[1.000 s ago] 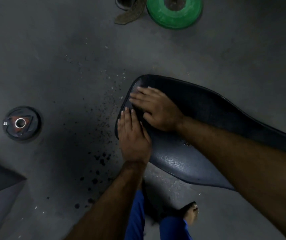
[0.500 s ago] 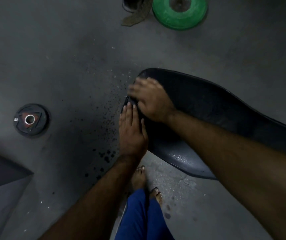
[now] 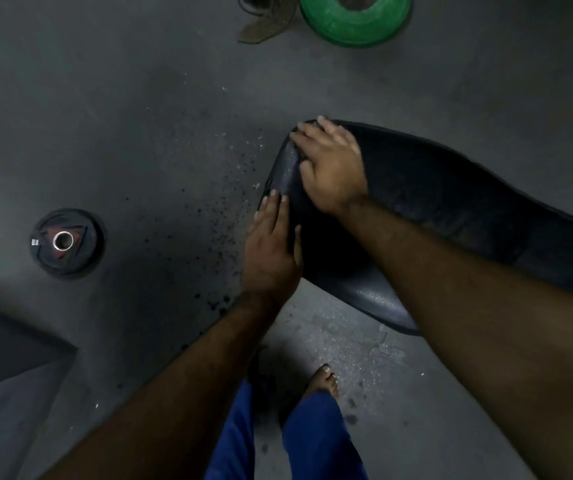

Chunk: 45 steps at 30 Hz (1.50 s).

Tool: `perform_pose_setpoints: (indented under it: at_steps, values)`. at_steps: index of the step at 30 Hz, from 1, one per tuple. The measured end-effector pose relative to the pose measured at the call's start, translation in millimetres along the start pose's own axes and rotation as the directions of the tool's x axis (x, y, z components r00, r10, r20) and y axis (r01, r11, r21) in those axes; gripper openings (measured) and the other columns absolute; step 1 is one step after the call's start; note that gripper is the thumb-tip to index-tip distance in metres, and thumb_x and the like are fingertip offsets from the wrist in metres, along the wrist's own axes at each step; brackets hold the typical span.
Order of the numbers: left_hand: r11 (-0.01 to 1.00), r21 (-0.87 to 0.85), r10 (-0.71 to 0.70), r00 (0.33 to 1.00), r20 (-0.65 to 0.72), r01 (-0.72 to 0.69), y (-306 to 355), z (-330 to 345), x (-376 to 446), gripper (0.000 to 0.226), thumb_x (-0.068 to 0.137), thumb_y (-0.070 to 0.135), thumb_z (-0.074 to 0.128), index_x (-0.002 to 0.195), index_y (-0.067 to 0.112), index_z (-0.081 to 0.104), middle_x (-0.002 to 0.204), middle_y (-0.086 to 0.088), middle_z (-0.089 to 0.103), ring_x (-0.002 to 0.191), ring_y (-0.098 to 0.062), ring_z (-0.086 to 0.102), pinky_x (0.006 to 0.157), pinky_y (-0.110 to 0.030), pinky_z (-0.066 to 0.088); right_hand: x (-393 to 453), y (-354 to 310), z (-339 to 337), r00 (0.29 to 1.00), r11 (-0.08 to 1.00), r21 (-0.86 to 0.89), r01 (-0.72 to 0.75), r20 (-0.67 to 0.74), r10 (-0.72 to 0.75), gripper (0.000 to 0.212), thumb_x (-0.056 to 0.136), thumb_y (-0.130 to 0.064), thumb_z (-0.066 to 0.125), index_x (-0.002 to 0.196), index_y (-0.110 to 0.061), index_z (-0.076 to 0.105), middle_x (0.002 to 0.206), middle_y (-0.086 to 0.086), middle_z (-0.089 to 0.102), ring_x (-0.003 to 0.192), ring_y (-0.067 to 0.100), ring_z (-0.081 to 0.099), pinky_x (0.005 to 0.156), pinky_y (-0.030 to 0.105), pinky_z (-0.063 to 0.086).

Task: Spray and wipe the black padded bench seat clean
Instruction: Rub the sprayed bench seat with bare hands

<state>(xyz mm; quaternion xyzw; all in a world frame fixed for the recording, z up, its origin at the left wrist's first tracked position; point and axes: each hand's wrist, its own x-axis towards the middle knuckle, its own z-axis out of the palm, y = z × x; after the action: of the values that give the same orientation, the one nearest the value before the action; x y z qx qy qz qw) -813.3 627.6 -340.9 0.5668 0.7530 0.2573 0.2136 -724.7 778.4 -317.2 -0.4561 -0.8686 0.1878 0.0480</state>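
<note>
The black padded bench seat (image 3: 451, 202) runs from the middle of the view out to the right edge. Its rounded end points left. My right hand (image 3: 330, 168) lies flat on that end, fingers stretched toward the far corner of the rim. My left hand (image 3: 273, 251) presses flat on the near left edge of the seat, fingers together and pointing away from me. I see no cloth or spray bottle. Whatever may lie under my right palm is hidden.
Dark wet spots (image 3: 219, 216) speckle the grey floor left of the seat. A small black weight plate (image 3: 65, 242) lies at the left, a green plate (image 3: 354, 26) and an olive strap (image 3: 267, 22) at the top. A dark mat (image 3: 4, 358) fills the lower left corner. My bare foot (image 3: 324, 379) stands below the seat.
My right hand has slid along the seat toward its far left corner. My left hand stayed on the near edge. My feet have shifted under the seat.
</note>
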Motion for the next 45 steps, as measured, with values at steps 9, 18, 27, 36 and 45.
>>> perform_pose_setpoints:
  at_steps: [9, 18, 27, 36, 45]
  values:
    - [0.994, 0.086, -0.072, 0.997, 0.027, 0.070, -42.6, -71.9, 11.0, 0.047, 0.096, 0.019, 0.050, 0.142, 0.009, 0.044, 0.127, -0.011, 0.058, 0.112, -0.025, 0.054, 0.092, -0.032, 0.043, -19.5, -48.3, 19.3, 0.996, 0.993, -0.101, -0.067, 0.049, 0.073, 0.059, 0.086, -0.030, 0.041, 0.143, -0.016, 0.052, 0.153, 0.007, 0.047, 0.148, 0.030, 0.031, 0.122, 0.050, 0.018]
    - [0.976, 0.206, 0.051, 0.993, 0.103, -0.071, -52.4, -71.5, 32.5, 0.054, 0.100, 0.040, 0.030, 0.144, 0.009, 0.039, 0.151, -0.014, 0.039, 0.141, -0.028, 0.033, 0.115, -0.044, 0.026, -69.9, -66.1, 29.3, 0.989, 0.977, -0.158, -0.143, 0.000, 0.145, 0.058, 0.095, -0.028, 0.042, 0.152, -0.016, 0.038, 0.161, 0.008, 0.034, 0.151, 0.032, 0.022, 0.124, 0.051, 0.015]
    - [0.998, 0.060, 0.017, 0.998, 0.062, -0.021, -34.6, -58.3, 51.3, 0.046, 0.101, 0.027, 0.039, 0.140, 0.004, 0.045, 0.146, -0.015, 0.046, 0.138, -0.027, 0.039, 0.115, -0.041, 0.029, -69.0, -60.3, 34.6, 0.997, 0.985, -0.158, -0.073, 0.026, 0.078, 0.056, 0.088, -0.027, 0.045, 0.143, -0.016, 0.052, 0.154, 0.008, 0.045, 0.147, 0.033, 0.031, 0.121, 0.052, 0.020]
    - [0.998, 0.032, 0.045, 0.997, 0.066, -0.047, -21.9, -51.0, 57.3, 0.046, 0.099, 0.025, 0.037, 0.138, 0.004, 0.047, 0.143, -0.015, 0.049, 0.135, -0.027, 0.042, 0.114, -0.042, 0.033, -79.0, -38.6, 26.7, 0.966, 0.963, -0.094, -0.253, -0.083, 0.246, 0.061, 0.087, -0.023, 0.049, 0.147, -0.017, 0.046, 0.156, 0.008, 0.041, 0.148, 0.034, 0.029, 0.121, 0.053, 0.019]
    - [0.982, 0.031, 0.175, 0.967, 0.185, -0.184, -2.8, -38.0, 60.7, 0.045, 0.101, 0.023, 0.037, 0.141, 0.005, 0.044, 0.150, -0.013, 0.041, 0.143, -0.024, 0.032, 0.118, -0.042, 0.027, -96.0, -28.6, 22.3, 0.913, 0.909, -0.100, -0.406, -0.094, 0.397, 0.064, 0.091, -0.025, 0.045, 0.154, -0.015, 0.033, 0.162, 0.011, 0.030, 0.151, 0.035, 0.019, 0.123, 0.053, 0.015]
